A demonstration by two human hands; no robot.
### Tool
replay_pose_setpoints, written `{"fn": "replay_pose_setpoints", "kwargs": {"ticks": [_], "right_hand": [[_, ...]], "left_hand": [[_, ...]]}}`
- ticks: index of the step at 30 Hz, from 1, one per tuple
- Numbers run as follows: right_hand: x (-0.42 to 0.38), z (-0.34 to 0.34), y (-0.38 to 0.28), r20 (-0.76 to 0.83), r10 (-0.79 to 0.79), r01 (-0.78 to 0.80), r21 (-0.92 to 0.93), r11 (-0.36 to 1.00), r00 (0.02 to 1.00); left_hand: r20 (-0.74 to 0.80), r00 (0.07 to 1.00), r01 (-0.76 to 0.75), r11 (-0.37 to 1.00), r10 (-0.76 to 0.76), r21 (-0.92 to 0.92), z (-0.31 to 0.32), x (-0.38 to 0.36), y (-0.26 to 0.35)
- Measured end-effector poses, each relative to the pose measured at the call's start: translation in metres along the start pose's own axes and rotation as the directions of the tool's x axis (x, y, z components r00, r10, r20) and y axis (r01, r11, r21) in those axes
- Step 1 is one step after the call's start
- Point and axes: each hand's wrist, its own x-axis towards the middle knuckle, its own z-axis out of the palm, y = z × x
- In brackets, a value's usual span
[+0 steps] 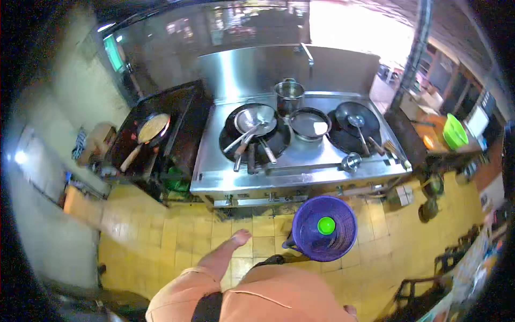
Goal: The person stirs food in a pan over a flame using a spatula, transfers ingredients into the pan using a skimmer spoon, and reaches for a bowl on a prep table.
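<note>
A person's left hand [242,236] hangs at six o'clock near a purple basket [308,221] at five; the right [350,309] barely shows. Neither grip can be told. Pale food [153,127] sits unserved in a pan [160,138] at ten.

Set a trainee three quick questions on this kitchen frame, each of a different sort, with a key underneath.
1. Multiple choice. What lies inside the purple basket?
A. A steel ladle
B. A small green bowl
C. A wok lid

2. True or false. The person's left hand is gripping the rim of the purple basket.

3. Fill in one word. From the person's viewpoint, the frying pan with flat, yellowish food in it stands to the ____ of the steel stove.

Key: 1. B; 2. False, the left hand is over the floor, apart from the basket; 3. left.
</note>
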Motion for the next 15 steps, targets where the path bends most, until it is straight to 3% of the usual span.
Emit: {"fn": "replay_pose_setpoints", "kwargs": {"ticks": [1,3,4,5,6,7,8,9,10,15], "right_hand": [[0.021,-0.024,-0.007,0.023,0.000,0.001,-0.009,1.000,1.000],[0.084,-0.072,-0.018,0.094,0.008,-0.009,0.017,1.000,0.996],[0.158,-0.119,0.011,0.314,-0.020,-0.032,0.160,0.987,0.949],[0.153,-0.113,-0.030,0.161,0.032,-0.042,0.056,0.998,0.986],[0.138,-0.105,-0.080,0.003,0.084,-0.084,-0.041,0.996,0.996],[0.174,-0.115,-0.087,0.049,0.132,-0.131,-0.028,0.991,0.990],[0.208,-0.127,-0.092,0.094,0.180,-0.179,-0.020,0.984,0.979],[0.181,-0.107,-0.115,0.039,0.116,-0.111,-0.119,0.987,0.992],[0.167,-0.085,-0.127,0.053,0.085,-0.073,-0.189,0.979,0.995],[0.078,0.039,-0.159,0.264,0.014,0.125,-0.500,0.857,0.965]], "left_hand": [[-0.026,0.999,0.026,0.997,-0.024,0.068,0.012,-0.022,-0.019],[0.066,0.997,0.020,0.992,-0.028,0.123,0.045,-0.076,-0.066],[0.079,0.997,-0.020,0.965,-0.001,0.262,0.062,-0.117,-0.079],[0.105,0.994,-0.060,0.915,0.019,0.400,0.078,-0.156,-0.093],[0.191,0.977,-0.008,0.886,-0.091,0.464,0.095,-0.195,-0.102],[0.275,0.941,0.027,0.851,-0.199,0.524,0.107,-0.232,-0.105],[0.332,0.895,0.144,0.897,-0.298,0.419,0.107,-0.266,-0.092],[0.385,0.835,0.277,0.905,-0.393,0.324,0.110,-0.300,-0.083],[0.381,0.835,0.311,0.912,-0.397,0.268,0.122,-0.327,-0.089],[0.175,0.968,0.137,0.961,-0.182,0.242,0.193,-0.428,-0.147]]}}
